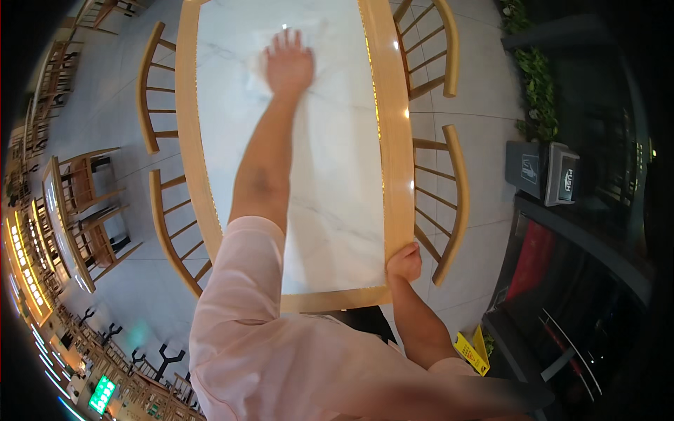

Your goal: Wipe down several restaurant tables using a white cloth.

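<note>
A long table with a white marble-patterned top [337,210] and a light wooden rim stretches out before me. My left hand [288,63] lies palm down near its far part, arm outstretched and fingers spread. A faint whitish patch shows around this hand; whether it is a thin cloth or glare, I cannot tell. At the near right corner, my right hand [404,262] grips the wooden table edge [398,210], thumb on the outer side. The underside of each hand is hidden.
Wooden spindle-backed chairs flank the table, two at left [143,89] [168,237] and two at right [452,52] [459,205]. Further right are a grey bin with a push flap [561,176], green plants [539,89] and a yellow floor sign [472,352]. More tables and chairs line the left.
</note>
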Motion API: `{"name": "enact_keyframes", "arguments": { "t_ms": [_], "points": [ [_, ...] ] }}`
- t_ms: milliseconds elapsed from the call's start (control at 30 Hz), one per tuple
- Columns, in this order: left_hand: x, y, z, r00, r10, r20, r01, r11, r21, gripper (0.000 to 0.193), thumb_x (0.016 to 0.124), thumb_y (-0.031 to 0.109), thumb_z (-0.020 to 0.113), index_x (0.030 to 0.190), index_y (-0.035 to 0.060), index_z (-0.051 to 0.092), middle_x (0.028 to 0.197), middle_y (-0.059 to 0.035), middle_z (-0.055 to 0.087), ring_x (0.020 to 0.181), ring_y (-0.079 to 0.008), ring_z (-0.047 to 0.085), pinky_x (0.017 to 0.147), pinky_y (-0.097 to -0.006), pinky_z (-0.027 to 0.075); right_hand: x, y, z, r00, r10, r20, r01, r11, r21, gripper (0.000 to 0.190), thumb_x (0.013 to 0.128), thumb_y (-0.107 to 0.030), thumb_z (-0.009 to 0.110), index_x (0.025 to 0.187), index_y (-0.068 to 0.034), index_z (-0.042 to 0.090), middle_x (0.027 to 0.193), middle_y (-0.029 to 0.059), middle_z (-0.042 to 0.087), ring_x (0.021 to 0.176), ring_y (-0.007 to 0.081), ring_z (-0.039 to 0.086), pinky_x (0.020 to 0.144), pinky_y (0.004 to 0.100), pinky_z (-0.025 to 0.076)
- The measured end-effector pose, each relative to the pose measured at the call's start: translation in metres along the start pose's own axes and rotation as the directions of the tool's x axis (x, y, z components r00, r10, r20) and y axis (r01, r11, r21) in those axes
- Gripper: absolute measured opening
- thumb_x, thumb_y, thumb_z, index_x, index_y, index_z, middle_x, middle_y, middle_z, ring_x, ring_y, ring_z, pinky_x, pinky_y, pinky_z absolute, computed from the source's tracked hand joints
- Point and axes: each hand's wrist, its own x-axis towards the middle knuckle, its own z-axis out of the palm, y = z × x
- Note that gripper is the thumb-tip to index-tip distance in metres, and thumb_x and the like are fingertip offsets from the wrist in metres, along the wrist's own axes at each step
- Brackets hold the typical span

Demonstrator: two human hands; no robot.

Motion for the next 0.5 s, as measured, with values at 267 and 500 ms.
{"name": "enact_keyframes", "arguments": {
  "t_ms": [267,500],
  "points": [
    [-0.11,0.121,-0.043,0.889,0.443,0.112,-0.425,0.892,-0.156,0.055,0.104,0.039,0.035,0.153,0.0147,0.04,0.163,-0.006,0.03,0.15,-0.027,0.027,0.122,-0.0496,0.021,-0.002,-0.009,-0.006,0.999,-0.011,0.036,0.009,0.999,0.047,0.052,0.103,-0.042,0.028,0.097,-0.007,0.066,0.099,0.0191,0.071,0.092,0.0447,0.066,0.079,0.0566,0.051],
    [-0.278,0.108,-0.099,0.795,0.592,0.134,-0.506,0.768,-0.391,0.056,0.101,0.036,0.045,0.152,0.0114,0.04,0.159,-0.0084,0.036,0.148,-0.0287,0.029,0.121,-0.0506,0.022,0.001,-0.013,-0.006,0.997,-0.001,0.079,-0.004,0.997,0.071,0.058,0.103,-0.046,0.025,0.111,-0.01,0.069,0.104,0.0202,0.072,0.096,0.0449,0.066,0.081,0.0569,0.052]
  ]
}}
